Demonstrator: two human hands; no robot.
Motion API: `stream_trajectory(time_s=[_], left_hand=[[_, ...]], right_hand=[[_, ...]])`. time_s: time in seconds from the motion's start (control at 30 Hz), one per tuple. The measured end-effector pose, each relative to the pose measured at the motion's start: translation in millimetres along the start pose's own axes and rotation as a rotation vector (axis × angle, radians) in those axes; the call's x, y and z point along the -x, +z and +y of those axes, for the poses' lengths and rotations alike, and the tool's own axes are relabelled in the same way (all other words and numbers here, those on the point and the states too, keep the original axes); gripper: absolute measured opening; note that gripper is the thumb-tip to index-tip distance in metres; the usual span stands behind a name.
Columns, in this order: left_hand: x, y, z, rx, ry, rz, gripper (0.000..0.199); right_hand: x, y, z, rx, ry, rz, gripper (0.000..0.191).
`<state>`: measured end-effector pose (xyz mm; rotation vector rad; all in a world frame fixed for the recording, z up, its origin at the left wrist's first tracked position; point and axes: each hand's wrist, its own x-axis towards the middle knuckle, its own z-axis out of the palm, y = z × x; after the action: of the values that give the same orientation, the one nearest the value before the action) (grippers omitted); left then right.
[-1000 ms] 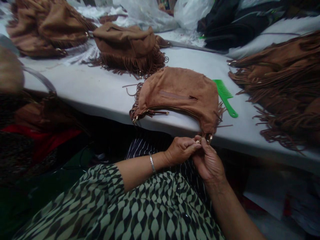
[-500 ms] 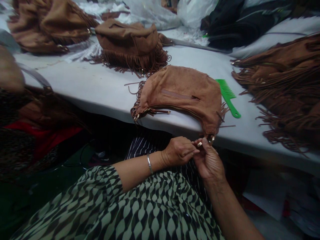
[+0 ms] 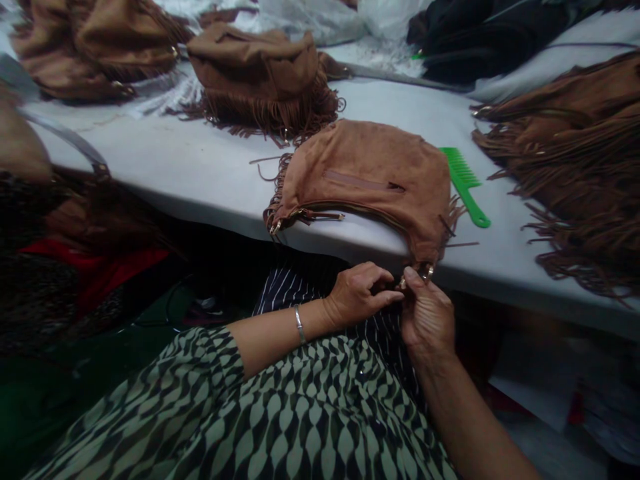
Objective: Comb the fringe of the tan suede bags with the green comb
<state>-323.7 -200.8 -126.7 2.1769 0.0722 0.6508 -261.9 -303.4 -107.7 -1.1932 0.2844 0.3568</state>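
Note:
A brown suede bag (image 3: 373,160) with fringe lies on the white table, its curved opening facing me and its right end at the table's edge. Just below that end, my right hand (image 3: 427,313) pinches a small gold metal piece (image 3: 403,283) between thumb and fingers. A gold ring (image 3: 428,273) shows at the bag's corner beside it. From the left, my left hand (image 3: 363,293) reaches to the same piece, thumb and fingertips drawn together; what they hold, if anything, is too small to make out. Right of the bag lies a green comb (image 3: 467,190).
Another fringed brown bag (image 3: 257,77) stands behind, with more brown bags (image 3: 95,47) at the back left. A fringed brown pile (image 3: 590,173) covers the right of the white table (image 3: 190,173). At the left edge is part of another person's arm (image 3: 20,140).
The view has shifted slightly. My left hand's fingers have opened a little from a tighter curl, and my right hand has come closer to the bag's corner ring.

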Motion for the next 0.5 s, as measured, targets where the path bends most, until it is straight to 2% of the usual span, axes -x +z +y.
stream_trajectory(time_s=[0.1, 0.2, 0.33, 0.5], left_hand=[[-2.7, 3.5, 0.0, -0.151, 0.139, 0.016, 0.029], [-2.4, 4.9, -1.3, -0.279, 0.245, -0.018, 0.030], [-1.2, 2.2, -0.9, -0.393, 0.307, -0.053, 0.029], [-4.4, -0.9, 0.6, -0.414, 0.320, -0.077, 0.028]], right_hand=[[0.6, 0.3, 0.1, 0.030, -0.033, 0.002, 0.032], [-0.4, -0.3, 2.2, 0.049, -0.052, 0.001, 0.032], [-1.9, -1.5, 5.8, 0.062, -0.074, 0.004, 0.032], [-1.7, -3.0, 7.7, 0.084, -0.083, 0.010, 0.032]])
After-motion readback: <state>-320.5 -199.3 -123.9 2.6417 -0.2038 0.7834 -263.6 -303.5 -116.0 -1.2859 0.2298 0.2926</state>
